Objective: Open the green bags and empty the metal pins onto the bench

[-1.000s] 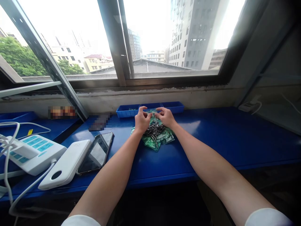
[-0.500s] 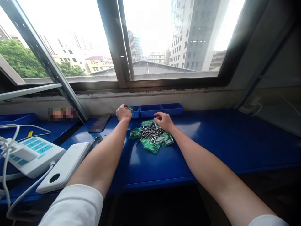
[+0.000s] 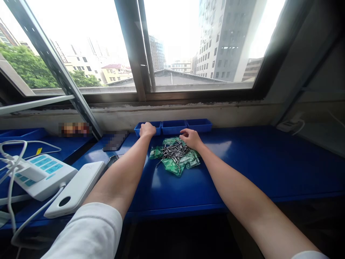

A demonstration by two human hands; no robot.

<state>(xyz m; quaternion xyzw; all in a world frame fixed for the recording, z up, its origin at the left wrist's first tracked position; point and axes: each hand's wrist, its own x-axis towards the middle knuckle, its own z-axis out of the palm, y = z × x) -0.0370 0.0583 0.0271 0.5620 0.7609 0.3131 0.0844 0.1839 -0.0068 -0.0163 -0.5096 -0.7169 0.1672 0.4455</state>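
Observation:
My left hand (image 3: 147, 130) reaches into the left compartment of a row of blue bins (image 3: 174, 126). Its fingers point down behind the rim, so what they touch is hidden. My right hand (image 3: 191, 139) hovers at the far right side of a heap of metal screws (image 3: 175, 151), its fingers loosely bent and slightly apart, with nothing visible in them. Green-tinted plastic bags (image 3: 172, 167) lie beneath and around the dark, shiny heap.
At left are a white power bank (image 3: 77, 189), a power strip (image 3: 45, 176) with looping white cables, and a phone (image 3: 110, 163) partly behind my left forearm. A dark flat item (image 3: 115, 141) lies farther back. A metal shelf post (image 3: 81, 108) rises beside the window.
My left hand left the heap, moved left to the bins, and then lowered into the left compartment. My right hand drew slightly right and stayed beside the screws.

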